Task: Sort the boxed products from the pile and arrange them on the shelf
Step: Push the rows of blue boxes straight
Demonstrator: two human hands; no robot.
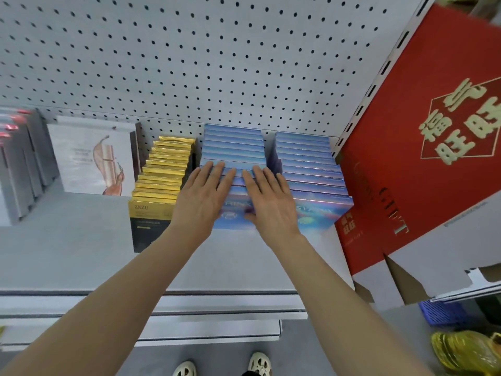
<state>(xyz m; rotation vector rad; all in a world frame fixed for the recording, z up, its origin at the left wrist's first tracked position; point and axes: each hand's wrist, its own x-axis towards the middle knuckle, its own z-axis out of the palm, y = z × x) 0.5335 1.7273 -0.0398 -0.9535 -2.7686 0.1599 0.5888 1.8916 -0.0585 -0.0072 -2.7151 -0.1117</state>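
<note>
Two rows of blue boxes stand on edge on the grey shelf [81, 248]. My left hand [202, 198] and my right hand [272, 202] lie flat, fingers straight, on top of the middle blue row [233, 142]. The front box of that row is partly hidden beneath them. The second blue row [311, 169] stands just right of my right hand. A row of gold-and-black boxes [160, 180] stands just left of my left hand.
White boxes with a figure print [95, 156] and grey boxes [19, 164] fill the shelf's left. A large red gift carton [423, 147] leans at the right. A pegboard back panel [189, 58] rises behind. A blue crate [442, 312] and gold packets [466, 351] sit low right.
</note>
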